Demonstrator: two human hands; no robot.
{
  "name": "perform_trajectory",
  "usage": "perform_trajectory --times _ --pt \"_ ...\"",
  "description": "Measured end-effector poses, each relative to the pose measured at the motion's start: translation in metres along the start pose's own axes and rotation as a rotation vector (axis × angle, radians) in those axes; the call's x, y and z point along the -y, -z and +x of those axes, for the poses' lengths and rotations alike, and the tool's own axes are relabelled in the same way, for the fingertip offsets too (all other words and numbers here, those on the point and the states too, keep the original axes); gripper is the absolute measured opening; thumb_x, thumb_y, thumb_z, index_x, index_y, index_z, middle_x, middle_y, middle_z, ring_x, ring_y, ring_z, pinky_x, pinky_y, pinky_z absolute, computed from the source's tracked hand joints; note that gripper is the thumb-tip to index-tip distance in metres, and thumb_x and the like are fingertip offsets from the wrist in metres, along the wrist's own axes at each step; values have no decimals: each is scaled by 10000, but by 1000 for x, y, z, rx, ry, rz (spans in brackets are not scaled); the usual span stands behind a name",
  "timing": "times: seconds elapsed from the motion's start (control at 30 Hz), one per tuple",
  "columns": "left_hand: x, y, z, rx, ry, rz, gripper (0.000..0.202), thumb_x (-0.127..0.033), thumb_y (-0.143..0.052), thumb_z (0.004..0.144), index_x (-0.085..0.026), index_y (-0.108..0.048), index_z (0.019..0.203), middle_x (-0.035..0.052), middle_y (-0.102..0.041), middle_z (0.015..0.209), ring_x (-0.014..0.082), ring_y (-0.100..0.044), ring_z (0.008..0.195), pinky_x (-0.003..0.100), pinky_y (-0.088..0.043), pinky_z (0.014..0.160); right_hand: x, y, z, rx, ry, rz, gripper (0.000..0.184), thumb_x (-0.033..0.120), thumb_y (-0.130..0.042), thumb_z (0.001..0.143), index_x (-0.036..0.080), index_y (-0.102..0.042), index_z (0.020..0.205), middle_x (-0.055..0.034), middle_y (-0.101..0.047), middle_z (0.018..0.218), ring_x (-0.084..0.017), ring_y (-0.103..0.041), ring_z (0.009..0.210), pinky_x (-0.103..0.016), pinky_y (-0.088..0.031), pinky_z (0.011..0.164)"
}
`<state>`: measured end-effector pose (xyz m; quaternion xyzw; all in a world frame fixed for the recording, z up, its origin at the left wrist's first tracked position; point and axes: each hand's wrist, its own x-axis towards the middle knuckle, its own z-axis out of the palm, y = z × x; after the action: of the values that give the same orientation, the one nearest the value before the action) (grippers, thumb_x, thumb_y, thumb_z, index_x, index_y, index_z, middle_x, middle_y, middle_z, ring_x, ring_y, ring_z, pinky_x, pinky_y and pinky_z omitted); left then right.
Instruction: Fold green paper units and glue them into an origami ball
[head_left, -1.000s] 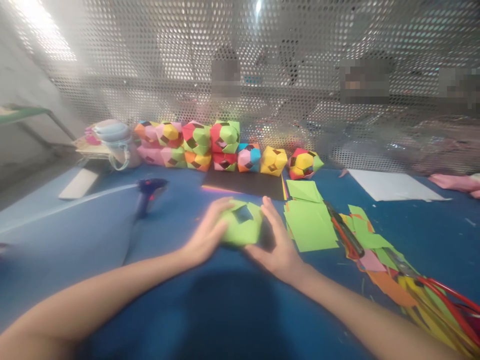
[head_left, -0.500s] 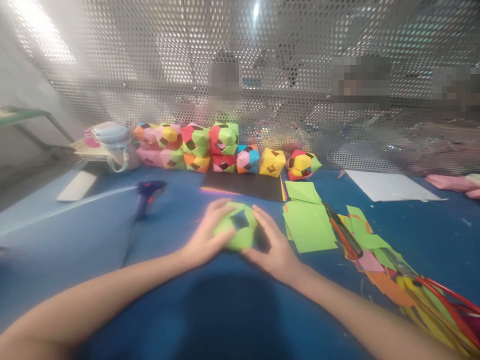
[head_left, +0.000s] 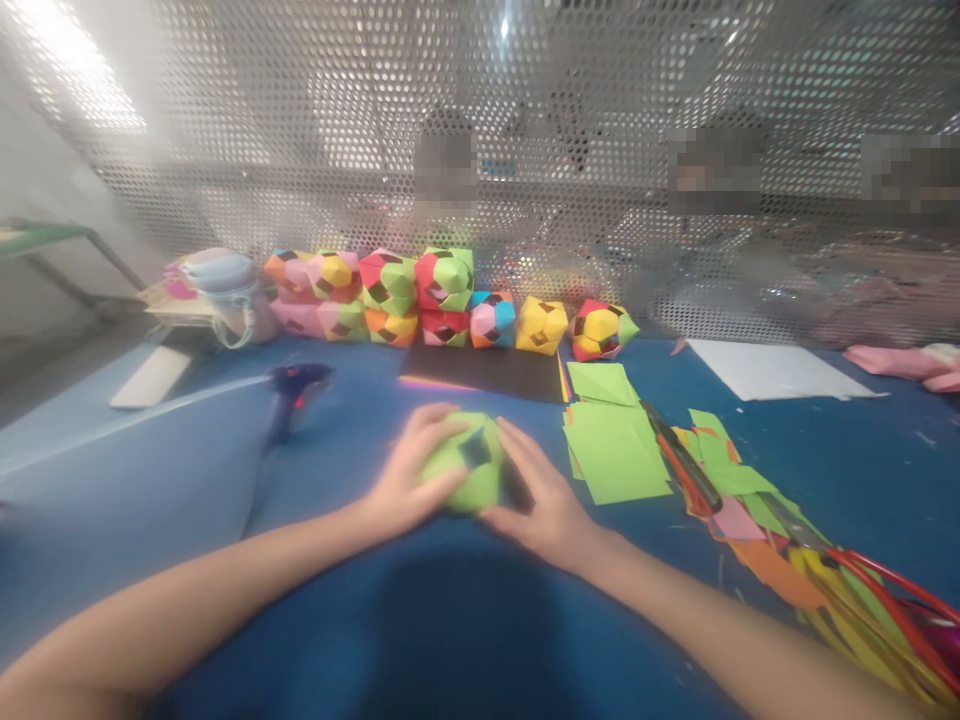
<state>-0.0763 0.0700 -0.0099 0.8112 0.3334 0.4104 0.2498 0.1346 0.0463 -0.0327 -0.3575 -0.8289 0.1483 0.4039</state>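
A green folded paper ball [head_left: 466, 468] with a dark square hole sits on the blue table [head_left: 225, 480] between my hands. My left hand [head_left: 409, 475] cups its left side with fingers curled over the top. On the ball's right side my right hand [head_left: 536, 495] presses in, fingers closed around it. Both hands grip the ball just above the table surface.
A row of stacked multicoloured paper balls [head_left: 442, 295] lines the perforated metal screen [head_left: 525, 150]. Green paper squares [head_left: 615, 445], a red-handled cutter [head_left: 686, 465] and coloured scraps [head_left: 810, 560] lie to the right. A blue glue gun [head_left: 292, 395] lies left, white paper [head_left: 772, 370] far right.
My hands have pressed closer together around the green ball, which looks smaller and rounder than a second ago. Everything else stays put.
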Motion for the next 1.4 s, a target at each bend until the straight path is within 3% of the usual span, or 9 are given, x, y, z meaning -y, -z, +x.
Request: perform_trajectory --times 0.43,0.63,0.8,1.1,1.4 --pt "-1 5 2 91 -5 9 431 -473 -479 853 -205 -472 1190 138 -338 1366 281 -345 1273 492 -314 1058 -5 4 -1 36 34 -77 799 491 -556 832 187 -176 1466 -163 -331 1453 -282 -323 1342 -469 -382 1054" --pt "-1 2 4 185 112 48 394 -397 -512 851 -182 -482 1180 147 -437 1318 272 -414 1240 487 -364 1033 -8 5 -3 96 27 -113 751 500 -529 846 169 -234 1451 -172 -374 1427 -279 -344 1331 -466 -391 1050" --pt "-2 0 5 191 129 77 427 -384 -498 860 -171 -475 1229 155 -454 1314 270 -426 1239 482 -375 1034 -7 5 -2 114 19 -119 743 519 -509 850 153 -253 1443 -178 -386 1419 -282 -353 1326 -471 -391 1048" --pt "-3 1 5 210 16 86 407 -355 -519 854 -178 -491 1219 144 -516 1269 262 -462 1193 490 -383 1009 -4 5 -3 58 135 -158 757 506 -524 844 137 -243 1442 -214 -432 1363 -311 -419 1271 -496 -416 1012" --pt "-4 2 5 216 15 75 402 -341 -525 850 -177 -488 1215 132 -543 1237 244 -489 1156 449 -406 984 -4 6 -2 53 153 -154 718 504 -509 853 93 -313 1408 -227 -459 1325 -303 -440 1249 -473 -430 1004"
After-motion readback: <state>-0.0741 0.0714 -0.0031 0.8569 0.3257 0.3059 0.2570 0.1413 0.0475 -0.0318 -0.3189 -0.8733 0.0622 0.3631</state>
